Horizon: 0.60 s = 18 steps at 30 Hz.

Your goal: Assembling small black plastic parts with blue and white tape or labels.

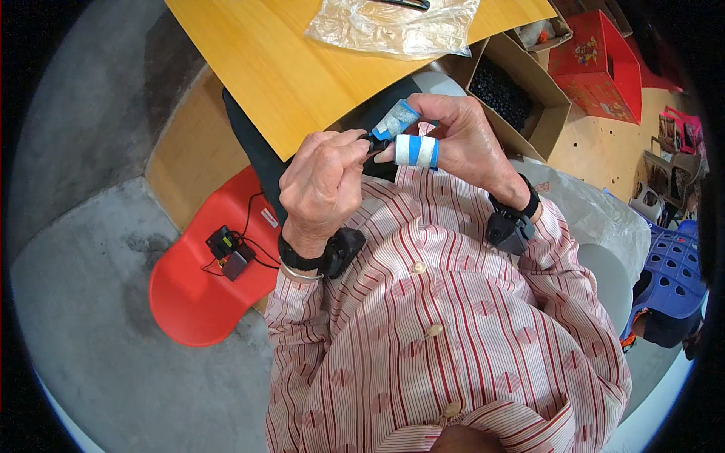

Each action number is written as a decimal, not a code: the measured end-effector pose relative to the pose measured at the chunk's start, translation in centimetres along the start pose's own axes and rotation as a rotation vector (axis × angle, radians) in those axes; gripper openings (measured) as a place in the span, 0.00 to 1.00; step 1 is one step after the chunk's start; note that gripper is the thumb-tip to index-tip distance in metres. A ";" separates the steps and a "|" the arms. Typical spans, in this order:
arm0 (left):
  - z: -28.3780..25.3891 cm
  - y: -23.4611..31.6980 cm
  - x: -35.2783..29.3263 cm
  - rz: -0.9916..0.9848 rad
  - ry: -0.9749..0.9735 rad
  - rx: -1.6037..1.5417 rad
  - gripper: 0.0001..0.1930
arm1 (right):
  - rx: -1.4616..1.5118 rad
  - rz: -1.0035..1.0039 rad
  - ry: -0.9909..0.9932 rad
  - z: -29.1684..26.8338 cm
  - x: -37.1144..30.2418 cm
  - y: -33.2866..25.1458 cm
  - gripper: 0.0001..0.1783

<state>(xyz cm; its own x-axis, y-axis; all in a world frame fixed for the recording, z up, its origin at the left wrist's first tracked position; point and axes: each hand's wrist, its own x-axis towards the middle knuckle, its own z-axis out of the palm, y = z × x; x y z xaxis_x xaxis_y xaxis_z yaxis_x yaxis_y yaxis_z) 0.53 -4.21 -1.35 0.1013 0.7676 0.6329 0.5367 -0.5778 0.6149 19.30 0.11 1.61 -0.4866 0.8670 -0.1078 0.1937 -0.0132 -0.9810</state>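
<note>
Just off the corner of the yellow table, my two hands meet in front of my striped shirt. Fingers and thumb of my left hand are closed on a small black piece; its exact kind is hidden by the fingers. My right hand pinches the same piece from the other side. Blue and white tape wraps its thumb, and more tape covers its index finger. Beyond the hands, a clear plastic bag lies on the table, with a slim black object at the top edge of view.
A cardboard box of small black parts stands to the right, beside a red box. On the left is a red chair holding black electronics with cables. A blue perforated plastic seat is at far right.
</note>
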 end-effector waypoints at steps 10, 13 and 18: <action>0.0 0.4 0.3 -0.031 -0.051 0.011 0.14 | -0.134 -0.053 0.015 -0.1 0.3 0.7 0.15; 0.1 0.2 0.2 0.006 -0.050 0.032 0.14 | -0.104 -0.034 0.006 0.0 0.4 0.9 0.14; 0.1 0.0 0.0 0.002 -0.053 0.002 0.15 | -0.069 -0.012 0.009 0.3 0.4 1.2 0.14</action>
<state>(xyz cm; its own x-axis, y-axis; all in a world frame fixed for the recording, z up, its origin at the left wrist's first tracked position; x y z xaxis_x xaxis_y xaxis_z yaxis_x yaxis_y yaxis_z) 0.61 -4.20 -1.43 0.1470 0.7798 0.6085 0.5380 -0.5792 0.6124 19.08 0.25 0.32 -0.4815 0.8714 -0.0943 0.2462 0.0312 -0.9687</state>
